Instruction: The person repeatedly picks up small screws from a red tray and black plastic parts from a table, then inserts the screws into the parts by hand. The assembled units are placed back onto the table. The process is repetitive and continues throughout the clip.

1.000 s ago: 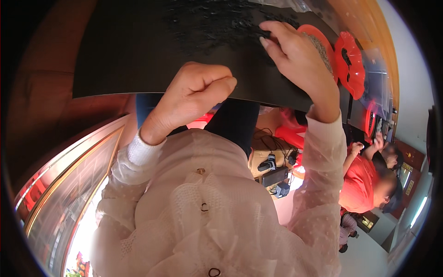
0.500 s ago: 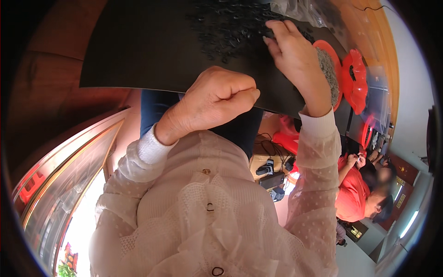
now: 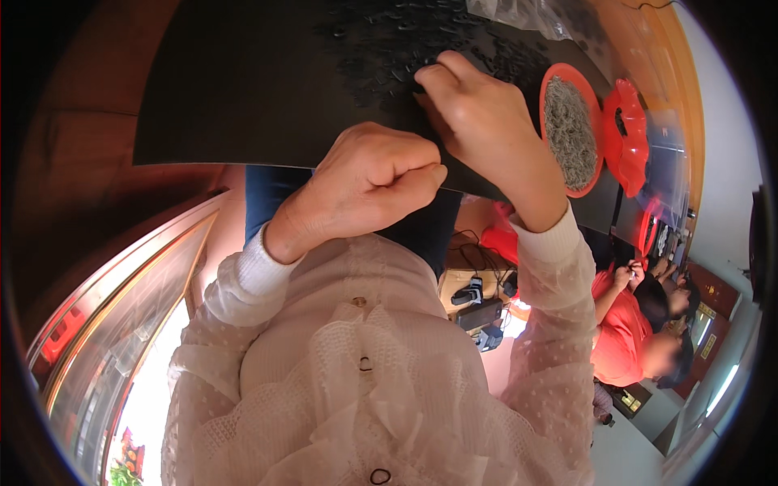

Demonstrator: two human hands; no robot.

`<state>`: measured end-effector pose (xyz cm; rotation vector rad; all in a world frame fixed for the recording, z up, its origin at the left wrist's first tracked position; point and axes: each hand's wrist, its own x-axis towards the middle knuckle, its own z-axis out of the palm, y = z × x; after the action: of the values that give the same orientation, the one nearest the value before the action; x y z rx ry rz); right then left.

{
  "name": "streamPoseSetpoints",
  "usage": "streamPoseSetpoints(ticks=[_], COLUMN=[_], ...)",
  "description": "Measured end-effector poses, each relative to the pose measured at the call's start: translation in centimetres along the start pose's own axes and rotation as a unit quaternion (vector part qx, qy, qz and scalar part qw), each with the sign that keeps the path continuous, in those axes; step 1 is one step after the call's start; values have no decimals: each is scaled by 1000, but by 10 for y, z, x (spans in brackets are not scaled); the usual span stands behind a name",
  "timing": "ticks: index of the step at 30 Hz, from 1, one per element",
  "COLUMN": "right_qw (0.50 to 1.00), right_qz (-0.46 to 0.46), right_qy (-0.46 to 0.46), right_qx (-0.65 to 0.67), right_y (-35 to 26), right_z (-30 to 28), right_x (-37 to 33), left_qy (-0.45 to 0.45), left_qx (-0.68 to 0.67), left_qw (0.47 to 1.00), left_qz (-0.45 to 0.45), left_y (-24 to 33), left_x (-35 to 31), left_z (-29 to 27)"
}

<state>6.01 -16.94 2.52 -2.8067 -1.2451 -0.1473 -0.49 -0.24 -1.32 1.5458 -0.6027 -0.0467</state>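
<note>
Smooth black tabletop (image 3: 243, 97), small black pieces (image 3: 389, 49) scattered loosely, round red bowl (image 3: 570, 70) of thin grey bits (image 3: 571, 134), wavy-rimmed red dish (image 3: 634, 150), crumpled clear plastic (image 3: 523, 16).

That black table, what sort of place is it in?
Maybe a workshop: loose black pieces lie on the black table, a red dish holds grey bits, and another person is nearby.

Left grip (image 3: 374, 174) above the near edge of the worktop (image 3: 243, 105), palm tucked away, hidden from view! Right grip (image 3: 482, 117) shows only its back, fingertips out of sight. Toward the far edge, black pieces (image 3: 401, 44) blur together, cut off up top, clear plastic bag (image 3: 527, 14) likewise.
</note>
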Motion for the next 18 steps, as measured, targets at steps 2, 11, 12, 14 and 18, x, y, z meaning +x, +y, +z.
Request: streamPoseSetpoints(ticks=[2, 11, 12, 14, 18], right_qw=[1000, 999, 999, 999, 984], right_qz=[-18, -13, -5, 9, 71], right_qy=[1, 31, 31, 32, 110], right_qx=[-24, -37, -33, -22, 120], right_y=[-4, -4, -4, -3, -2], right_z=[-1, 0, 1, 4, 7], right_x=[3, 2, 2, 2, -5], left_qy=[1, 7, 8, 12, -22], left_qx=[-7, -63, -62, -58, -9], left_qw=[1000, 996, 995, 995, 999], left_qz=[-9, -69, -73, -80, -48], left_y=[3, 5, 5, 5, 7], left_x=[0, 2, 2, 0, 1], left_z=[0, 3, 3, 3, -3])
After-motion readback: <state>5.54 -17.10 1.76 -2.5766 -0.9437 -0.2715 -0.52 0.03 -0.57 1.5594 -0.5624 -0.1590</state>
